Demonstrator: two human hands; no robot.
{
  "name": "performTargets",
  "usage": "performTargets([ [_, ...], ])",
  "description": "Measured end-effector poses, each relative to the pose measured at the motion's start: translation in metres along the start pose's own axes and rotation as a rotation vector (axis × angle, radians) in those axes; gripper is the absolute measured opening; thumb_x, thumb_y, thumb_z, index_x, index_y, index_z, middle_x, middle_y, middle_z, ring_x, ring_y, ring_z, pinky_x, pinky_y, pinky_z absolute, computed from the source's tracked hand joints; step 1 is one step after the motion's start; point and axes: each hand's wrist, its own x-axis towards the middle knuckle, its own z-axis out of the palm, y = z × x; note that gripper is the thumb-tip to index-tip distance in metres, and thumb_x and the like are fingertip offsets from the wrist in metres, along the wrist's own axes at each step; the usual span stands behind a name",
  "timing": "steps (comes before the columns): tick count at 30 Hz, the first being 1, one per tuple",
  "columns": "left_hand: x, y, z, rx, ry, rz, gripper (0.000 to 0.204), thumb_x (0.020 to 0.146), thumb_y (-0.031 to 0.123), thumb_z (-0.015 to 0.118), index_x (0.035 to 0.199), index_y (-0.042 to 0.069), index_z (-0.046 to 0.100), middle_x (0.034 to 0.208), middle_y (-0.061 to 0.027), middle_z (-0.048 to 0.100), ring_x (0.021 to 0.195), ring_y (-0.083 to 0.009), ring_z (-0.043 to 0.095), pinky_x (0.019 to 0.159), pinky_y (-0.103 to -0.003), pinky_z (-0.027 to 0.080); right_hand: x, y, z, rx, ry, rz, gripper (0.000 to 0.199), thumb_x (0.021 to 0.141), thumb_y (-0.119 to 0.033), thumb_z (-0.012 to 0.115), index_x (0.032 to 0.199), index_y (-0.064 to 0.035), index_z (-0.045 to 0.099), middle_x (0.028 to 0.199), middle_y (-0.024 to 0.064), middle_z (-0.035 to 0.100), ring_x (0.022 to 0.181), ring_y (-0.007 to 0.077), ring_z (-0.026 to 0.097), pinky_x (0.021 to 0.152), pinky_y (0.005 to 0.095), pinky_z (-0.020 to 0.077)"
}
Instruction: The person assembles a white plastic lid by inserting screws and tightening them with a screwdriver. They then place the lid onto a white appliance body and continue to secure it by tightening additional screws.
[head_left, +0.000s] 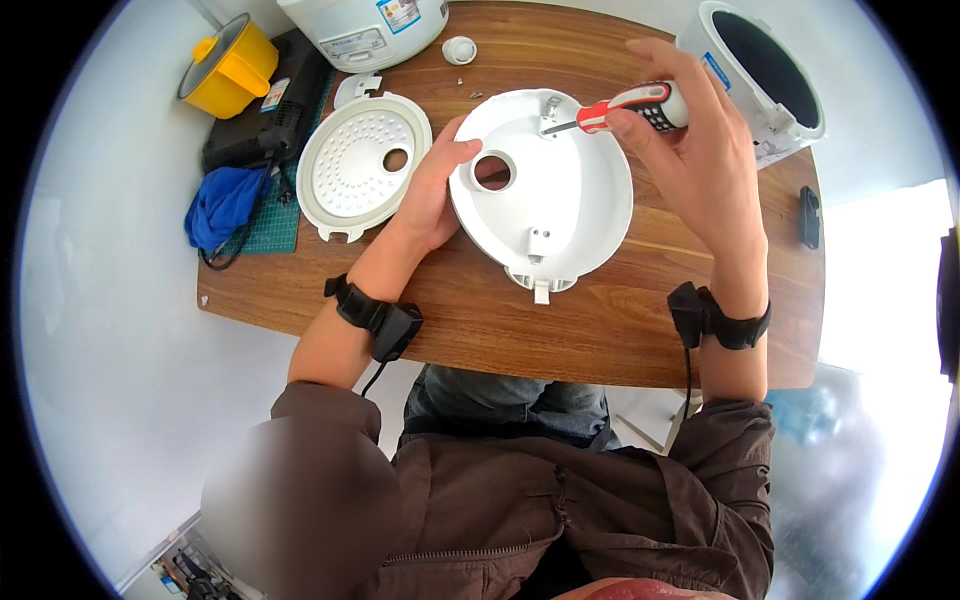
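- Left hand [437, 195] pinches the rim of the white lid [585, 205], thumb over the edge; the lid is over the middle of the table [660, 310], hollow side facing up.
- Right hand [705, 165] grips the screwdriver [597, 117] by its handle, thumb along one side.
- The tip is at the upper bracket [550, 126]; whether it sits in a screw is too small to tell.
- The shaft slants low; standing it square to the bracket should help prevent slipping.
- Steady the rim against the twist.
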Motion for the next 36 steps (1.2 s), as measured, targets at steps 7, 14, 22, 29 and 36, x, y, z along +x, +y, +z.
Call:
performTargets([
  [7, -0.004, 0.002, 0.004, 0.028, 0.006, -0.004, 0.066, 0.095, 0.03, 0.062, 0.15, 0.004, 0.036, 0.138, -0.0153, 0.052, 0.124, -0.0288, 0.057, 0.099, -0.042, 0.055, 0.002, -0.017, -0.007, -0.027, -0.117, 0.147, 0.049, 0.093, -0.014, 0.074, 0.139, -0.0105, 0.058, 0.117, 0.0073, 0.067, 0.079, 0.0166, 0.06, 0.068, 0.0263, 0.0524],
  [14, -0.005, -0.001, 0.005, 0.023, 0.0, 0.128, 0.066, 0.092, 0.023, 0.061, 0.15, 0.003, 0.034, 0.141, -0.0187, 0.051, 0.125, -0.0303, 0.059, 0.102, -0.045, 0.056, 0.003, -0.006, -0.01, 0.029, -0.038, -0.029, 0.048, 0.092, -0.011, 0.075, 0.137, -0.0109, 0.061, 0.108, 0.0053, 0.067, 0.082, 0.0157, 0.064, 0.068, 0.0283, 0.0525],
  [22, -0.015, 0.013, 0.012, 0.156, 0.114, 0.628, 0.074, 0.088, 0.013, 0.052, 0.157, 0.007, 0.027, 0.154, -0.0209, 0.041, 0.141, -0.0364, 0.047, 0.116, -0.051, 0.045, 0.0, -0.018, -0.01, 0.011, 0.013, -0.007, 0.051, 0.089, -0.02, 0.08, 0.135, -0.0101, 0.062, 0.108, 0.0076, 0.068, 0.091, 0.0176, 0.067, 0.071, 0.0302, 0.0534],
  [29, -0.013, 0.013, 0.005, 0.292, 0.179, 0.782, 0.074, 0.087, 0.013, 0.053, 0.157, 0.009, 0.029, 0.157, -0.0149, 0.037, 0.145, -0.0325, 0.041, 0.119, -0.053, 0.037, -0.004, -0.023, 0.014, 0.186, 0.11, 0.075, 0.045, 0.098, -0.026, 0.072, 0.136, -0.0065, 0.058, 0.089, 0.0064, 0.064, 0.076, 0.0167, 0.062, 0.067, 0.0295, 0.0515],
  [36, -0.011, 0.01, -0.001, 0.432, 0.179, 0.886, 0.075, 0.086, 0.012, 0.055, 0.156, 0.008, 0.029, 0.158, -0.0132, 0.035, 0.147, -0.0295, 0.039, 0.12, -0.051, 0.037, -0.007, -0.021, 0.01, 0.251, 0.047, 0.271, 0.047, 0.101, -0.023, 0.067, 0.141, -0.0061, 0.049, 0.107, 0.0074, 0.061, 0.083, 0.0118, 0.058, 0.068, 0.0259, 0.0486],
])
